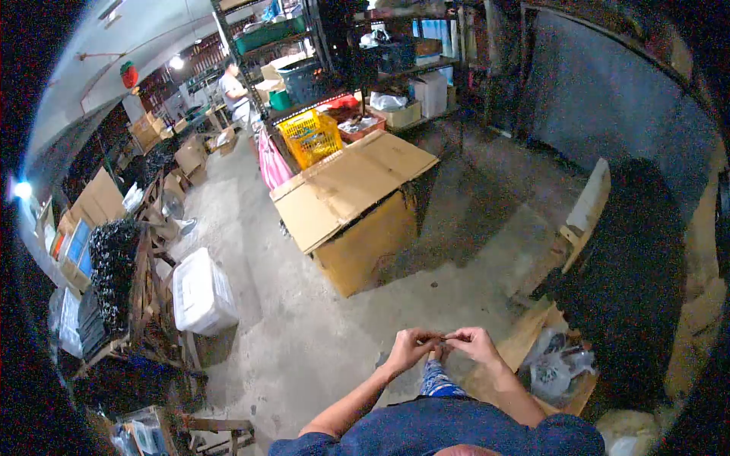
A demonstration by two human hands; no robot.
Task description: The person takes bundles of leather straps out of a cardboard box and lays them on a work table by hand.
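Note:
My left hand [411, 349] and my right hand [473, 345] meet in front of my body, above the concrete floor. The fingertips of both are pinched close together around something small and thin. What it is I cannot make out at this size. Just below the hands, patterned blue-and-white cloth [439, 380] covers my leg. A large cardboard box [365, 251] with its top flaps laid over stands ahead of the hands, out of contact with them.
To the left sits a lidded white plastic bin [204, 292] beside a wooden bench heaped with dark pieces [114, 266]. Shelves behind the box hold a yellow crate [312, 139]. Plastic bags [559, 368] lie at the right, near a large dark heap [623, 281]. A person [234, 93] stands far back.

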